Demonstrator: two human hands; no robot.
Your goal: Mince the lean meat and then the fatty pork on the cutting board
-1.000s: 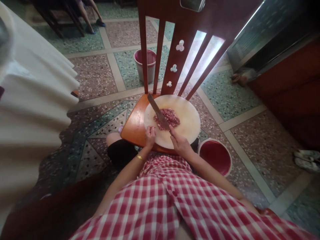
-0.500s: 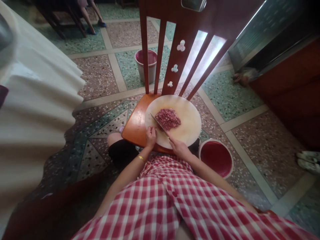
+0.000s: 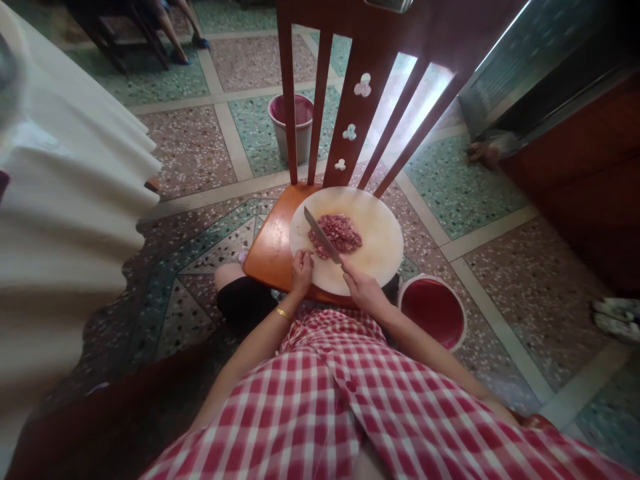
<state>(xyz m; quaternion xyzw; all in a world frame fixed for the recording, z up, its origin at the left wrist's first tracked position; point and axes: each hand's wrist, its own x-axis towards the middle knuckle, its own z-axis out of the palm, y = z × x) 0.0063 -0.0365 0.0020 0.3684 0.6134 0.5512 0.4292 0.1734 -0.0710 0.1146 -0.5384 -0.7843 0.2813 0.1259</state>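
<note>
A round pale cutting board lies on the chair seat in front of me. Chopped raw meat is heaped near its middle. My right hand is closed round the handle of a knife. The blade slants to the upper left, its broad side showing, over the left part of the meat. At the board's front left rim, my left hand is closed with curled fingers; its grip seems to be on the rim, though the fingertips are hidden. A gold-coloured bracelet circles my left wrist.
The wooden chair has a slatted back rising behind the board. A red-lined bucket stands at my right, and a bin behind the chair. Pale draped cloth hangs at left. Another person's legs show at the far left.
The knife has lifted slightly and turned, showing more of its blade side. My right hand has shifted a little right. My left hand stays at the rim.
</note>
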